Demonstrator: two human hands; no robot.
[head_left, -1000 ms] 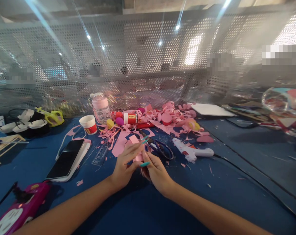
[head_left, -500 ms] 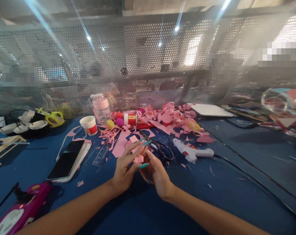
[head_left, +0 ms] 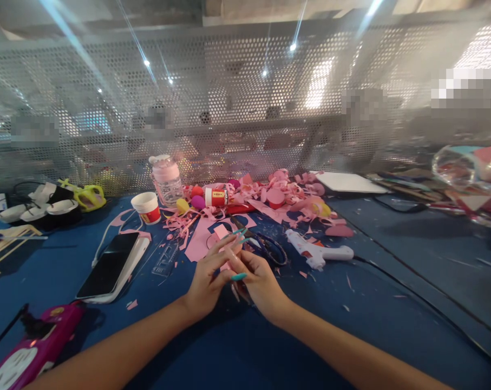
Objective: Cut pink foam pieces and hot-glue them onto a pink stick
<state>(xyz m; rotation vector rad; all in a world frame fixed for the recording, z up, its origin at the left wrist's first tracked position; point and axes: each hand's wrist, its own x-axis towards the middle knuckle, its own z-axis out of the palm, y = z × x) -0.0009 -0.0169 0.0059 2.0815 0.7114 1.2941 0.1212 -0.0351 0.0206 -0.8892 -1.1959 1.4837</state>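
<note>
My left hand and my right hand meet above the middle of the table. Between them shows a small pink paper piece, mostly hidden by the fingers. Both hands are closed on it, with the right fingers laid across its front. Just beyond the fingertips are scissors with dark blue handles. A cut pink paper sheet lies behind the left fingers. To the right rests a white glue gun, its black cord trailing away.
On the left are a phone, a magenta power strip and paper cups. A pink-lidded bottle stands at the back beside a heap of pink paper scraps. A perforated metal screen borders the far side.
My right hand's fingers have come over the front of the pink paper piece, covering more of it. My left hand has stayed nearly in place.
</note>
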